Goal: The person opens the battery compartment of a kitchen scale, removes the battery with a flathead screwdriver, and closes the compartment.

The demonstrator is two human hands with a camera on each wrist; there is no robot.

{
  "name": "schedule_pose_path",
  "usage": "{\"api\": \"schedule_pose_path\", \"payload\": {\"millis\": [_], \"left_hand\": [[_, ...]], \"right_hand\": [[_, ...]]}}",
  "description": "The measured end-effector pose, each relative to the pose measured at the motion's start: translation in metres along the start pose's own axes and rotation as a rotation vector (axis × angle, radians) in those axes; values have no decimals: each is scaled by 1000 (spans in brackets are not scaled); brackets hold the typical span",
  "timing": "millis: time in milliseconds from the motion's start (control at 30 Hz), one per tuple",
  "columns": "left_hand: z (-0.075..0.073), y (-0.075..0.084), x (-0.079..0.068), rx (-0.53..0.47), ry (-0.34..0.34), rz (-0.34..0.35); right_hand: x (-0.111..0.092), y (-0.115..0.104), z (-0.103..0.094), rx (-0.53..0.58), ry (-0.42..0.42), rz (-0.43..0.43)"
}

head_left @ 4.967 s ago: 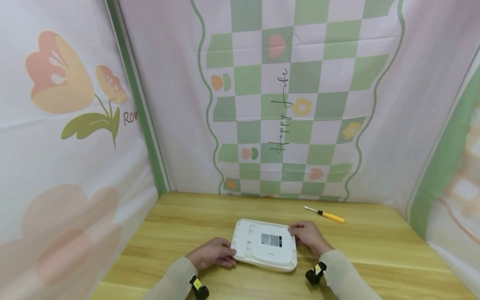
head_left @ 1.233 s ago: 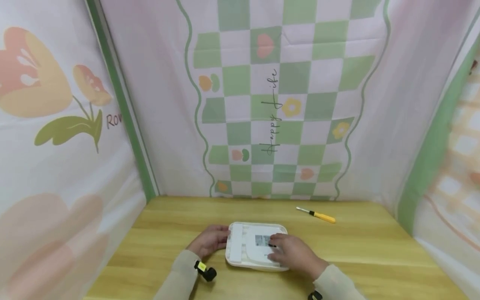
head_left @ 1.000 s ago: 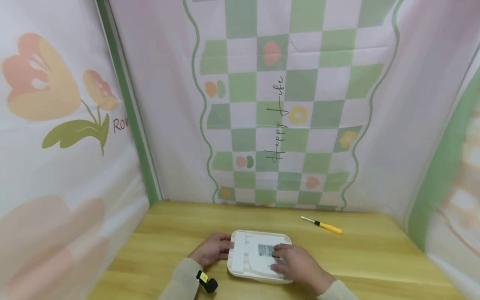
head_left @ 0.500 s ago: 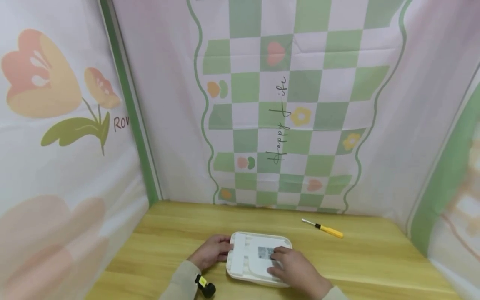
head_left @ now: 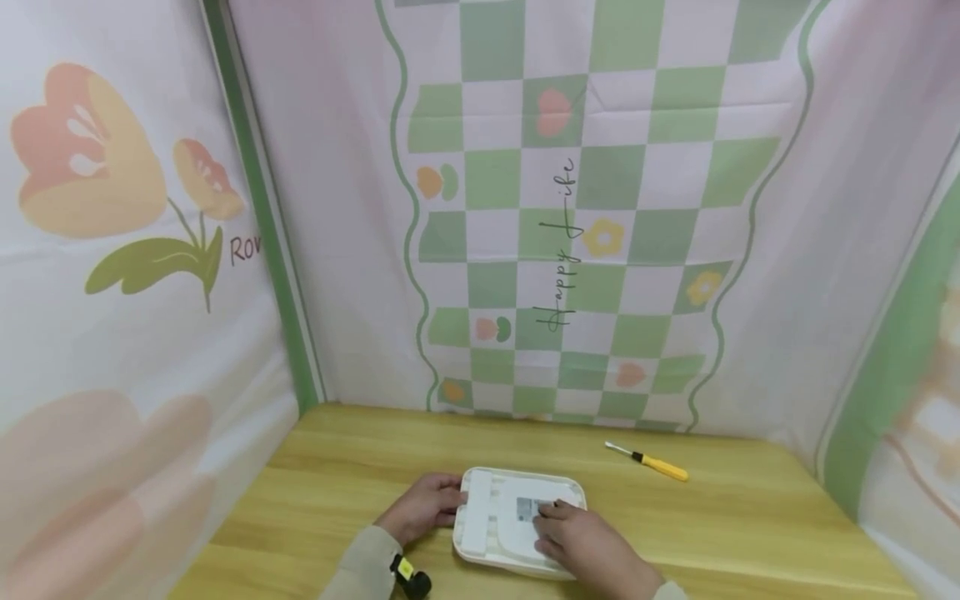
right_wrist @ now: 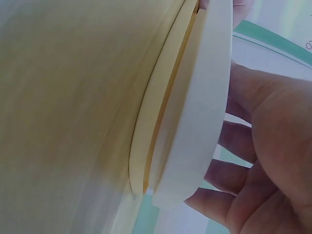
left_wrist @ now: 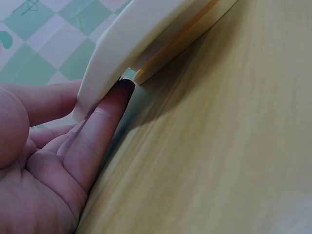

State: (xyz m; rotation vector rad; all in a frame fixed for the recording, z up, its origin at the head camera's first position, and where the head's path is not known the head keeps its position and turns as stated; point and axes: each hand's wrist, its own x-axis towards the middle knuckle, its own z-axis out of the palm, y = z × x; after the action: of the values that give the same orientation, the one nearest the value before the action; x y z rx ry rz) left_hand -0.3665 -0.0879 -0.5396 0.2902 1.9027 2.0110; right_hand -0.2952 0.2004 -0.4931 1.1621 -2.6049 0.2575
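Observation:
A flat white device point(head_left: 517, 565) with rounded corners lies on the table, labelled face up; its kind is not plain. My left hand point(head_left: 425, 507) pinches its left edge. In the left wrist view the thumb point(left_wrist: 53, 101) is at the upper rim and a finger point(left_wrist: 97, 134) reaches underneath. My right hand point(head_left: 592, 546) rests on the raised round-cornered panel, fingers bent, tips on its face, partly covering the grey label point(head_left: 527, 508). Seen from the right wrist, the fingertips point(right_wrist: 219, 168) meet the white upper shell point(right_wrist: 200, 107), with a slimmer layer point(right_wrist: 156, 112) below, against the table.
A screwdriver point(head_left: 663, 467) with a yellow handle lies behind and right of the device. The wood-grain table point(head_left: 360, 442) ends at a checkered cloth wall point(head_left: 491, 283), with another cloth wall point(head_left: 112, 333) on the left.
Since five seconds ago, my right hand has left the device's far right corner for its labelled face. My left hand has shifted up the left edge. In the last second little has moved.

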Motion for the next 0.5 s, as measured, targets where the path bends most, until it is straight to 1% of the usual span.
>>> {"api": "schedule_pose_path", "payload": {"millis": [133, 367, 500], "left_hand": [[1, 0, 0, 2, -1, 4], [1, 4, -1, 13, 1, -4], [0, 2, -2, 19, 5, -16]], "right_hand": [[0, 1, 1, -2, 4, -5], [-1, 0, 0, -45, 68, -47], [-1, -1, 1, -86, 94, -65]]}}
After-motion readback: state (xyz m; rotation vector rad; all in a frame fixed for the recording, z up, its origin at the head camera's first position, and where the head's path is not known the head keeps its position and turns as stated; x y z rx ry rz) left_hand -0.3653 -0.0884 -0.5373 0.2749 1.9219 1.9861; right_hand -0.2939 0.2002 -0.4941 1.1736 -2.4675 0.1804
